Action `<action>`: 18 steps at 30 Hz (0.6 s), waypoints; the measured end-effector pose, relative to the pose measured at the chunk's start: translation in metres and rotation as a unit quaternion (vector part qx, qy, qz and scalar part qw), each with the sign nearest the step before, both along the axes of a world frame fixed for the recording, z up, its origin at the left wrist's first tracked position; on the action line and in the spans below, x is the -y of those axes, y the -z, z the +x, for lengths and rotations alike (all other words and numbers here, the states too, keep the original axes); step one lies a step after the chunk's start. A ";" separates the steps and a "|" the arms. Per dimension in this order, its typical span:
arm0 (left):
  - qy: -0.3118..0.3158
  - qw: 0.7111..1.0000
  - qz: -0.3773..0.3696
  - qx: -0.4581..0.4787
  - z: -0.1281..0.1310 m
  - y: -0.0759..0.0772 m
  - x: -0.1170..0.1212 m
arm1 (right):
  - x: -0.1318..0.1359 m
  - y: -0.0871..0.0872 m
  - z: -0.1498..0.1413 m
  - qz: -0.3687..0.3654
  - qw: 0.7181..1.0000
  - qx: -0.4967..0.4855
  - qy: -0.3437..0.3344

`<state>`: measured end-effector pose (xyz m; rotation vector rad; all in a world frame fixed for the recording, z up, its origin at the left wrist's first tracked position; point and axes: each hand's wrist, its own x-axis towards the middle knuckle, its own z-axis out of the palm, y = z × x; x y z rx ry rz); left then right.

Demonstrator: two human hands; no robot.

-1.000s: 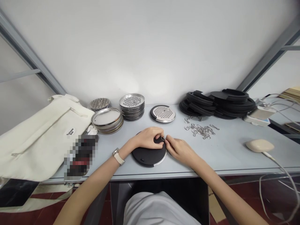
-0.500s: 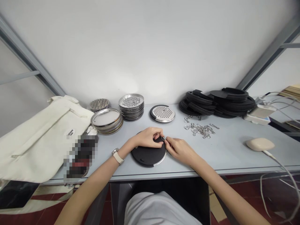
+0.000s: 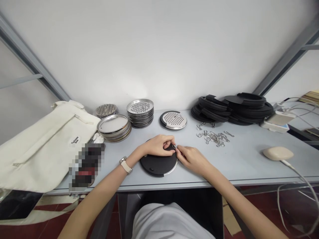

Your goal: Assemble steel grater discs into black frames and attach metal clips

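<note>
A round grater (image 3: 159, 166) in a black cover lies flat near the table's front edge, a strip of its metal rim showing at the lower right. Over its far half, my left hand (image 3: 159, 146) is curled, thumb and forefinger closing on the cover by a small metal clip. My right hand (image 3: 191, 158) pinches that metal clip (image 3: 174, 146) at the grater's right edge. Fingers hide most of the clip, so I cannot tell whether it passes through the cover. Another grater (image 3: 173, 120), partly in a black cover, lies farther back.
Stacked metal grater discs (image 3: 140, 114) and plain-faced discs (image 3: 114, 129) stand at back left. Black covers (image 3: 245, 109) are piled at back right, before them loose metal clips (image 3: 213, 137). A cream bag (image 3: 47, 146) lies left; a corded beige device (image 3: 278, 153) sits right.
Both hands stay at the grater's right edge. My right fingers have shifted slightly on the clip, and more of its metal shows between the hands. The grater has not visibly moved.
</note>
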<state>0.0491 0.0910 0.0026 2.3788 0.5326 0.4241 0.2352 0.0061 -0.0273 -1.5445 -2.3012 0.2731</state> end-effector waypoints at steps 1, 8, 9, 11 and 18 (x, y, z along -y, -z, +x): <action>-0.002 1.000 -0.003 -0.002 0.000 0.000 0.000 | 0.000 0.000 0.000 -0.001 1.000 -0.001 0.001; -0.006 1.000 -0.006 -0.009 0.000 -0.001 0.000 | 0.000 0.000 0.000 -0.002 1.000 0.002 0.001; -0.005 1.000 -0.007 -0.008 0.000 -0.001 0.000 | 0.000 0.000 0.000 -0.001 1.000 0.001 0.001; -0.004 1.000 -0.007 -0.006 0.000 -0.001 0.000 | 0.000 0.000 0.000 0.000 1.000 0.000 0.001; -0.010 1.000 0.014 -0.010 0.000 -0.002 0.002 | 0.000 -0.001 0.000 -0.001 1.000 0.005 0.003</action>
